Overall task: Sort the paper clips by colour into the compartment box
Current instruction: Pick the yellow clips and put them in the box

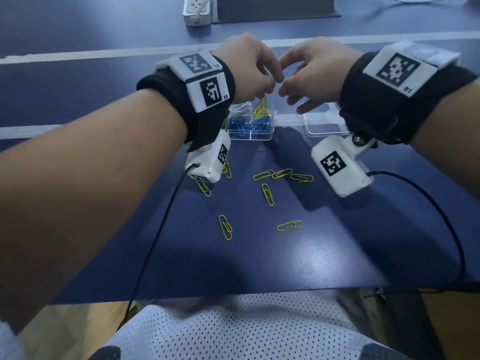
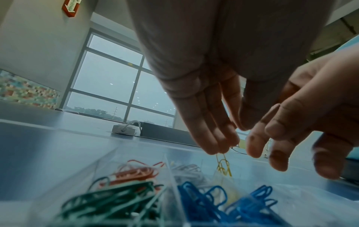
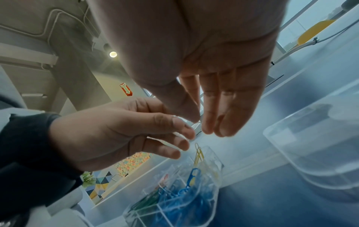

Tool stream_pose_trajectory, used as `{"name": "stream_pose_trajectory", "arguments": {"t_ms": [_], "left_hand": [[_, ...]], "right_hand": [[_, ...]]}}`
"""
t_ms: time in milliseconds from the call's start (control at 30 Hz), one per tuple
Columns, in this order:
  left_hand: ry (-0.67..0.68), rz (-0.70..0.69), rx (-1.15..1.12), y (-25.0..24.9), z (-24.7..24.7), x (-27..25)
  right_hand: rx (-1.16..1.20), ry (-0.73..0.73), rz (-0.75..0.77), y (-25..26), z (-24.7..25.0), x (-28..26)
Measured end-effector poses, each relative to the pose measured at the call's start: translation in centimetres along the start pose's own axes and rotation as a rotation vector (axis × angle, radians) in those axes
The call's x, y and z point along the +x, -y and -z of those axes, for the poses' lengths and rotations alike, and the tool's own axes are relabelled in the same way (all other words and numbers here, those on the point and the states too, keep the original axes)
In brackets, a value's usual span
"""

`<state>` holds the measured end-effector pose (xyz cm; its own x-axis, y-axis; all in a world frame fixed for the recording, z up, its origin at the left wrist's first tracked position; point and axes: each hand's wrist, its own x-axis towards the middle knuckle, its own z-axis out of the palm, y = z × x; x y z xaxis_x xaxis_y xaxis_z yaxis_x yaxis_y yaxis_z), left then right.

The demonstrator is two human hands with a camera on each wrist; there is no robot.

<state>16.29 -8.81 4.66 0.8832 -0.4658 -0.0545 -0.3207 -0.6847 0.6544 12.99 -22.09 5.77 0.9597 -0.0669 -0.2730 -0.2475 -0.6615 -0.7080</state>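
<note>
**Yellow clips over far-right compartment**

Left hand [image 1: 250, 66]: fingertips [image 2: 223, 142] pinched together on small bunch of yellow clips [image 2: 224, 165]; bunch hangs straight down over far-right cell of compartment box [image 1: 270, 133], lower ends among yellow clips already there. Count in bunch not readable.

Right hand [image 1: 311, 76]: holds nothing, fingers [image 3: 223, 107] relaxed and nearly straight, pointing down, just beside left fingertips, above gap between box and clear lid [image 1: 324, 126].

Box: six cells. Far row red, white, yellow; near row green, blue, blue. Lid lies open flat to right of box, joined to it by hinge strip.

Loose yellow clips [image 1: 267, 194] on blue table [image 1: 337, 242]: eight counted, scattered between box and near table edge, well apart from edge; two partly hidden under left wrist camera [image 1: 207, 162].

Power strip [image 1: 197, 10] at far side.
</note>
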Motion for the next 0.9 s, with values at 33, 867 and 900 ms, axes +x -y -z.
{"name": "stream_pose_trajectory", "arguments": {"t_ms": [33,867,900], "left_hand": [[-0.023,0.003,0.008,0.0,0.0,0.0],[0.045,-0.199,0.620,0.0,0.8,-2.3],[0.033,-0.205,0.589,0.0,1.0,-2.6]], "right_hand": [[-0.013,-0.004,0.003,-0.1,0.0,0.0],[-0.540,-0.017,0.174,-0.6,-1.3,-1.8],[-0.562,-0.003,0.199,-0.5,-1.4,-2.2]]}}
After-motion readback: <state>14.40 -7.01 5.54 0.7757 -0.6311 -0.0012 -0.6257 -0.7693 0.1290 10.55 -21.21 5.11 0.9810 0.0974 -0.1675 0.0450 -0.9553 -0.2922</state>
